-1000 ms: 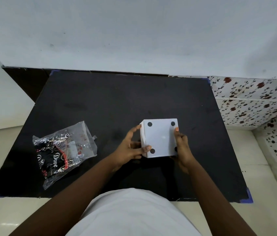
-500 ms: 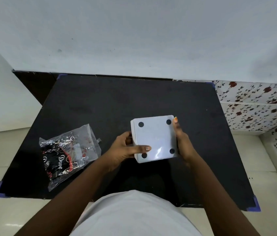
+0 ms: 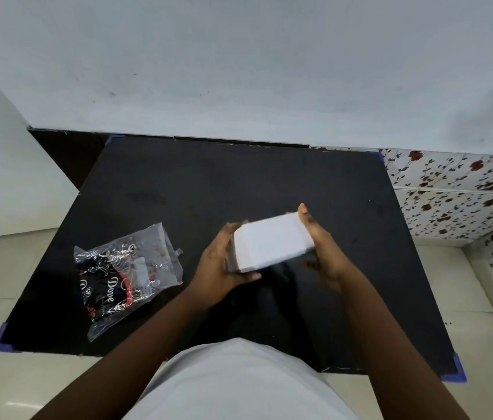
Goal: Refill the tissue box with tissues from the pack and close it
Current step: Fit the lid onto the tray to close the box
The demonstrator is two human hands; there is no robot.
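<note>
Mid-flip on the white tissue box (image 3: 272, 241), lifted off the black table (image 3: 239, 183), clamped between left hand (image 3: 221, 265) and right hand (image 3: 321, 250). Tissue pack (image 3: 127, 274) sitting well left, untouched. Probably next: find the lid, pop it open.

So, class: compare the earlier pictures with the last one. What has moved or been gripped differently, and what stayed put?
The box has been tipped: the face with four black dots, seen earlier, no longer shows, and a plain white side faces up. It is blurred, so likely still turning. The left hand and right hand kept hold on either side throughout. The tissue pack on the table has not visibly moved.
</note>
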